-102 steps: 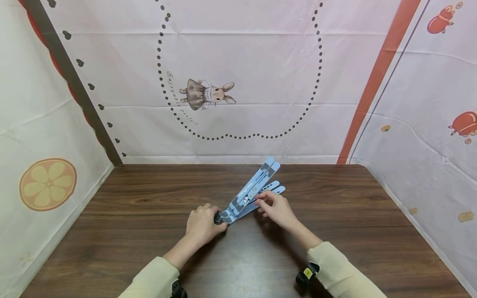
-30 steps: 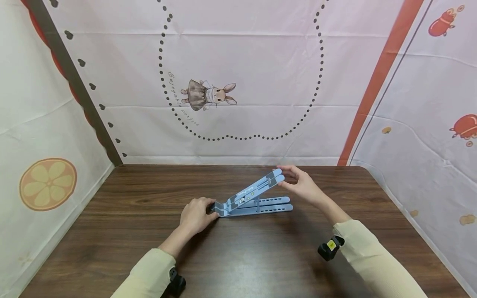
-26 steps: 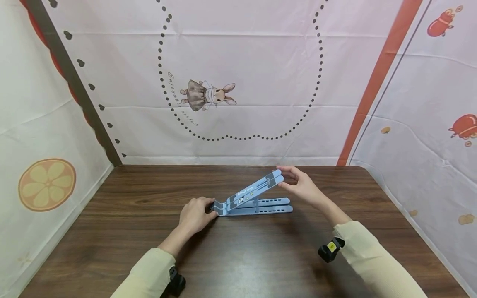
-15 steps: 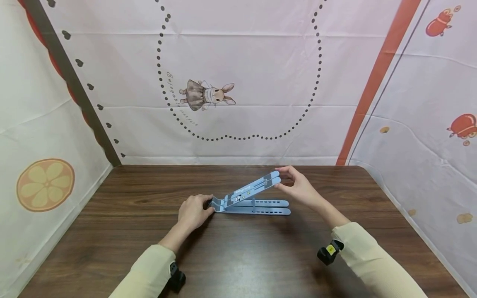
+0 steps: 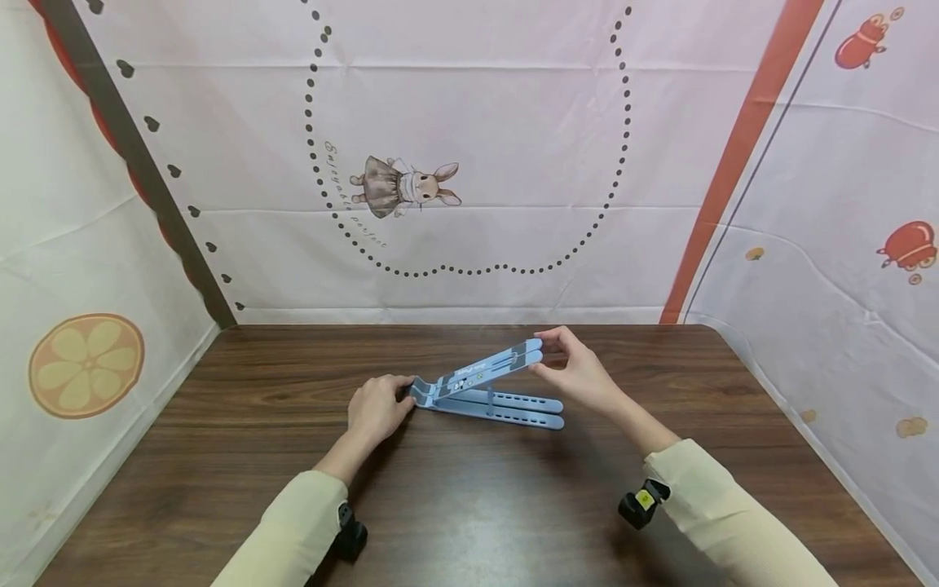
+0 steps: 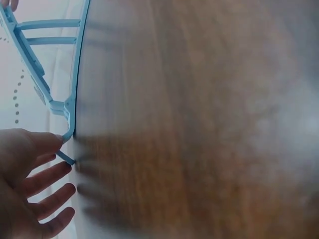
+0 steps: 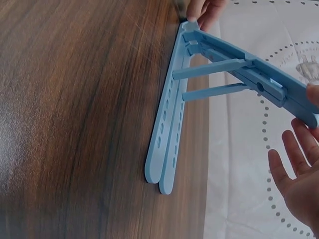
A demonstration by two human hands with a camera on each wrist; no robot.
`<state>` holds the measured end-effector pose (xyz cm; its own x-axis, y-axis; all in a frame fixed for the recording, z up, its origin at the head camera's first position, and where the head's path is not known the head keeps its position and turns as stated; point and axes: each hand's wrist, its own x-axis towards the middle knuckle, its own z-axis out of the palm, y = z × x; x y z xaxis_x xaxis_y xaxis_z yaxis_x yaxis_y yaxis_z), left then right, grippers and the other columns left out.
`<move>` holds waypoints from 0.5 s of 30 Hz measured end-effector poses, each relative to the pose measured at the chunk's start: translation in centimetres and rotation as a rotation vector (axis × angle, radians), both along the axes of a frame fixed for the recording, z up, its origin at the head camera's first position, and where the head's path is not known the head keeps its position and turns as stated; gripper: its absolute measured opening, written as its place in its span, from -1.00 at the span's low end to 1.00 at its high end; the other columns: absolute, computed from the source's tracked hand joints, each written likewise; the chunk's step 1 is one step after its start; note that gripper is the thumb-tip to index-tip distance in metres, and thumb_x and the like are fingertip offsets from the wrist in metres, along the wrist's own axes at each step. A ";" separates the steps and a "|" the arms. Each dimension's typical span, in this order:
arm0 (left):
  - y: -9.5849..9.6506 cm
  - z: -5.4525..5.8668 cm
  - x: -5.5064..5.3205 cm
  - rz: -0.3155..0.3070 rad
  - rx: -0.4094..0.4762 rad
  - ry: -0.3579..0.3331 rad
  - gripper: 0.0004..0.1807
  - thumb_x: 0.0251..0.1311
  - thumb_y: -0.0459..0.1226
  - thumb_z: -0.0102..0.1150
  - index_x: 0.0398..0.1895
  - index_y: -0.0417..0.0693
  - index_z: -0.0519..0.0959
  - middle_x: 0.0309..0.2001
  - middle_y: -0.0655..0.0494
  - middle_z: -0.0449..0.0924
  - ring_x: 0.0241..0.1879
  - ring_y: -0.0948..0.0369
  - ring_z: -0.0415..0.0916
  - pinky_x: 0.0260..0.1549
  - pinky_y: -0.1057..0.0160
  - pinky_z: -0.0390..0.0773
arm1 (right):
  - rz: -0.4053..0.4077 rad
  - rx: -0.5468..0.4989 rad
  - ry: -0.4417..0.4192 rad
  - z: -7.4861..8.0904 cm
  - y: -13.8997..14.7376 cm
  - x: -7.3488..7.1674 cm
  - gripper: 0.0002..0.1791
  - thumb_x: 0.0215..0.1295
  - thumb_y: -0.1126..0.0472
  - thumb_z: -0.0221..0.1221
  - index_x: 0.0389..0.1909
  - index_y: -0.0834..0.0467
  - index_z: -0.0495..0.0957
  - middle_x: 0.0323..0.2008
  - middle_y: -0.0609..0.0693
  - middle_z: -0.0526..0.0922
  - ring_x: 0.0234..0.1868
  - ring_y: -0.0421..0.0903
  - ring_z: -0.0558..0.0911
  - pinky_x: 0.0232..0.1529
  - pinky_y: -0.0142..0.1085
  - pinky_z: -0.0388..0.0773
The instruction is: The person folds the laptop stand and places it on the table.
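Note:
A light blue folding laptop stand [image 5: 477, 377] stands on the table with its upper arms tilted up over the slotted base bars [image 7: 167, 134]. Two struts [image 7: 212, 68] join the arms to the base. My left hand [image 5: 377, 408] pinches the lipped end of the stand on its left side. In the left wrist view, the thumb and index finger of the left hand [image 6: 35, 169] meet at that end, and the other fingers spread apart. At the raised right end, my right hand [image 5: 583, 375] holds the upper arms between thumb and fingers, while its other fingers extend freely in the right wrist view.
The dark wooden table [image 5: 469, 497] runs back to a printed cloth wall [image 5: 513, 163]. Cloth panels also flank the table on the left and right. Black wrist cameras [image 5: 637, 504] hang at both sleeves.
My right hand has gone from the middle of the stand to its raised end. The stand has swung clockwise, its arms tilt lower, and both hands have lately drifted slightly left with it.

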<state>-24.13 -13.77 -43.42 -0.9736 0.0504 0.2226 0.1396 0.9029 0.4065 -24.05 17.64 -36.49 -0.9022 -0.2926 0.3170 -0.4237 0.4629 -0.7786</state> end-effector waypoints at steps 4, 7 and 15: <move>0.0 0.0 -0.2 0.013 0.005 0.004 -0.63 0.01 -0.18 0.31 -0.04 0.12 0.62 -0.03 0.02 0.61 -0.15 0.04 0.57 -0.50 0.18 0.46 | -0.010 0.002 0.003 0.0 -0.3 0.1 -0.49 0.09 0.24 0.28 0.06 0.19 0.32 -0.10 0.10 0.56 -0.05 0.03 0.58 0.00 -0.02 0.50; 0.0 -0.1 -0.4 0.017 0.006 0.005 -0.64 0.01 -0.19 0.30 -0.04 0.12 0.62 -0.04 0.02 0.61 -0.29 0.11 0.56 -0.58 0.25 0.39 | -0.013 0.003 -0.012 0.0 -0.5 0.4 -0.48 0.09 0.24 0.29 0.06 0.19 0.31 -0.09 0.11 0.56 -0.04 0.01 0.57 0.00 -0.03 0.49; -0.3 0.0 -1.3 0.036 -0.008 -0.007 -0.67 0.03 -0.19 0.28 -0.07 0.13 0.63 -0.09 0.06 0.64 -0.39 0.13 0.55 -0.62 0.24 0.39 | 0.003 0.001 -0.043 2.4 -1.7 2.7 -0.51 0.14 0.33 0.22 0.06 0.34 0.28 -0.07 0.23 0.53 -0.04 0.13 0.56 -0.01 -0.06 0.50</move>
